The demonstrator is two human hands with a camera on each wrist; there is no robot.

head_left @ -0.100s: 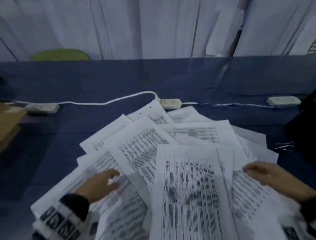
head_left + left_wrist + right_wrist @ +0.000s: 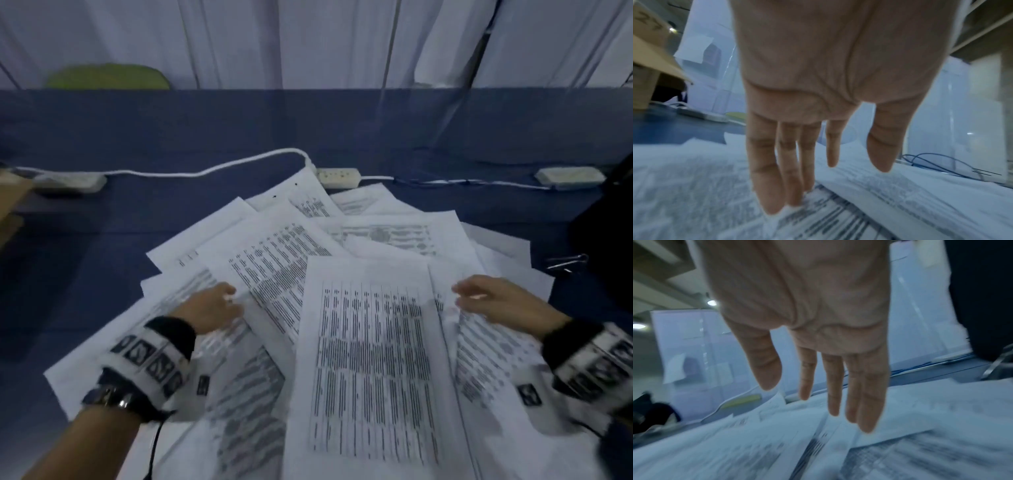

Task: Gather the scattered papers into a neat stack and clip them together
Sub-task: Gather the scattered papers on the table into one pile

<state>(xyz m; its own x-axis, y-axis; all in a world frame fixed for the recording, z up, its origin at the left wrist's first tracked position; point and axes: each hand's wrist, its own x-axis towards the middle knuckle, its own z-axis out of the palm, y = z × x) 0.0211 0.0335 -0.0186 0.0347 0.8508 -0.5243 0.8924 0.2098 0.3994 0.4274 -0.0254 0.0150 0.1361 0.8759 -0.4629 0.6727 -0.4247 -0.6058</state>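
blue table (image 2: 102,281) under scattered papers (image 2: 370,342), both hands flat.

White curtains (image 2: 308,44) hang behind a blue table (image 2: 205,123) in dim light; a green chair back (image 2: 108,77) at ten o'clock

Left hand (image 2: 209,313) and right hand (image 2: 507,303): both bare, forearms unsleeved. Each wrist carries a black strap and a white band (image 2: 150,363) printed with square black-and-white markers. A thin black cable (image 2: 152,448) hangs from the left wrist unit
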